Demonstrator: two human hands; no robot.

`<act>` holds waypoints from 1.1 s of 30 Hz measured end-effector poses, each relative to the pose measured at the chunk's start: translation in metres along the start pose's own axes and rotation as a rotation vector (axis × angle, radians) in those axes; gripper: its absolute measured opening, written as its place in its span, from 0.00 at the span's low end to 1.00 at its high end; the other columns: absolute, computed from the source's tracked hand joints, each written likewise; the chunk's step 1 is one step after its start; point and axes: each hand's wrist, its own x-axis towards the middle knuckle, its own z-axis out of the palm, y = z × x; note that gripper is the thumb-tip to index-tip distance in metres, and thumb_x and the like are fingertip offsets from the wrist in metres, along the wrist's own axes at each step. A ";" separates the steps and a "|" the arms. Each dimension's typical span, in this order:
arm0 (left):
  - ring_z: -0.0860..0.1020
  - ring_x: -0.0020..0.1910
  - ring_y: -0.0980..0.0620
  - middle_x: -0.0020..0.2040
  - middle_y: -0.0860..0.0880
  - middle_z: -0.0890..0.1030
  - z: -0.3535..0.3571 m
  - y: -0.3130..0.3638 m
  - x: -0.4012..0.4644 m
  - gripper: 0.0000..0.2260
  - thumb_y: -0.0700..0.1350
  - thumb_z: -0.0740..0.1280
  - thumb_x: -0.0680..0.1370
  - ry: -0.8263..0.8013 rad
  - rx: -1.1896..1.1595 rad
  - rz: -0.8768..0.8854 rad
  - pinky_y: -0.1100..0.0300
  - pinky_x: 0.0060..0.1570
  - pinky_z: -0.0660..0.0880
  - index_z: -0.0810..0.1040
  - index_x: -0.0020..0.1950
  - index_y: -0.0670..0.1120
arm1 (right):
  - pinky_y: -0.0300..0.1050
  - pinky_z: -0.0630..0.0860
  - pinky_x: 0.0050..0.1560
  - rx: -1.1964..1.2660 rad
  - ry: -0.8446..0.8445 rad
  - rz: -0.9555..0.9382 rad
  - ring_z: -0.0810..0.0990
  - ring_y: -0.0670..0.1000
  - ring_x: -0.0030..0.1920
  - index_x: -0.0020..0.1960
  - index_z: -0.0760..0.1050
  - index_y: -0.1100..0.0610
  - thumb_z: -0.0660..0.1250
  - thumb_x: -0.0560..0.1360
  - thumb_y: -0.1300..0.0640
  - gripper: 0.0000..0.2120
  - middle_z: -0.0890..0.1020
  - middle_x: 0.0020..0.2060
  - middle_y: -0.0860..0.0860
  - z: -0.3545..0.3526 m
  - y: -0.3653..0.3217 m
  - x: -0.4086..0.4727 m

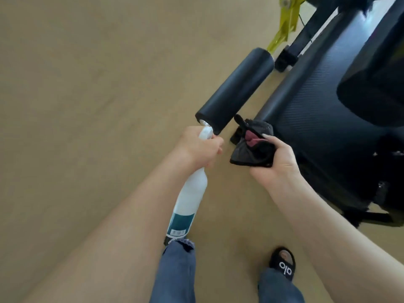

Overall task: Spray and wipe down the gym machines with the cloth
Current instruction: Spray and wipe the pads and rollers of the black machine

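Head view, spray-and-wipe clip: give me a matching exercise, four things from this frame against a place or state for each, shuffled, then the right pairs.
Things:
1. spray bottle
2. cloth
3. foam roller pad
4. seat pad

Places or states:
A. black cylinder sticking out from the machine above the floor, its end by the bottle's nozzle
B. dark, bunched up, gripped in the right hand
C. white with a teal label, held by the neck in the left hand
D. wide black textured surface at the right of the frame

Pairs: 1-C, 2-B, 3-A, 4-D
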 end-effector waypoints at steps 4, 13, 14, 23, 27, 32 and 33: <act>0.70 0.30 0.51 0.22 0.55 0.71 -0.034 0.021 0.025 0.09 0.45 0.68 0.78 -0.029 0.103 0.053 0.61 0.33 0.67 0.80 0.50 0.39 | 0.57 0.78 0.63 0.140 0.019 -0.076 0.84 0.60 0.58 0.66 0.77 0.60 0.69 0.77 0.61 0.17 0.85 0.57 0.60 0.033 0.003 0.004; 0.70 0.34 0.48 0.32 0.47 0.74 -0.018 0.088 0.129 0.11 0.46 0.68 0.78 -0.207 0.251 0.147 0.57 0.37 0.69 0.75 0.46 0.38 | 0.33 0.78 0.56 -0.526 0.514 -0.889 0.81 0.41 0.58 0.64 0.78 0.49 0.66 0.81 0.59 0.14 0.81 0.61 0.45 0.065 -0.079 0.035; 0.71 0.34 0.48 0.32 0.47 0.74 -0.013 0.096 0.143 0.11 0.46 0.69 0.78 -0.231 0.254 0.166 0.56 0.38 0.70 0.75 0.45 0.39 | 0.27 0.75 0.57 -0.635 0.600 -1.017 0.79 0.39 0.60 0.66 0.77 0.48 0.64 0.82 0.59 0.15 0.80 0.62 0.44 0.068 -0.088 0.044; 0.75 0.31 0.54 0.36 0.48 0.77 0.041 0.166 0.256 0.09 0.48 0.69 0.82 -0.423 0.408 0.399 0.64 0.31 0.73 0.80 0.49 0.42 | 0.54 0.70 0.73 -1.238 0.752 -1.007 0.74 0.54 0.71 0.76 0.69 0.55 0.61 0.83 0.61 0.21 0.76 0.70 0.54 0.086 -0.135 0.140; 0.77 0.37 0.50 0.41 0.47 0.78 0.073 0.182 0.294 0.11 0.50 0.69 0.82 -0.527 0.505 0.477 0.57 0.39 0.77 0.80 0.54 0.42 | 0.46 0.70 0.71 -1.242 0.851 -1.025 0.75 0.52 0.71 0.76 0.69 0.54 0.62 0.82 0.60 0.21 0.76 0.70 0.52 0.087 -0.132 0.147; 0.74 0.27 0.53 0.29 0.52 0.78 0.096 0.216 0.344 0.09 0.48 0.72 0.80 -0.668 0.544 0.453 0.62 0.33 0.77 0.80 0.47 0.42 | 0.42 0.68 0.66 -1.200 0.968 -1.012 0.77 0.54 0.68 0.74 0.70 0.56 0.63 0.81 0.60 0.21 0.78 0.68 0.55 0.098 -0.131 0.159; 0.73 0.24 0.55 0.25 0.54 0.77 0.099 0.224 0.351 0.09 0.47 0.72 0.80 -0.683 0.559 0.457 0.67 0.29 0.75 0.79 0.45 0.43 | 0.43 0.68 0.66 -1.193 0.989 -1.018 0.77 0.55 0.68 0.74 0.71 0.56 0.63 0.81 0.60 0.22 0.78 0.68 0.55 0.101 -0.132 0.163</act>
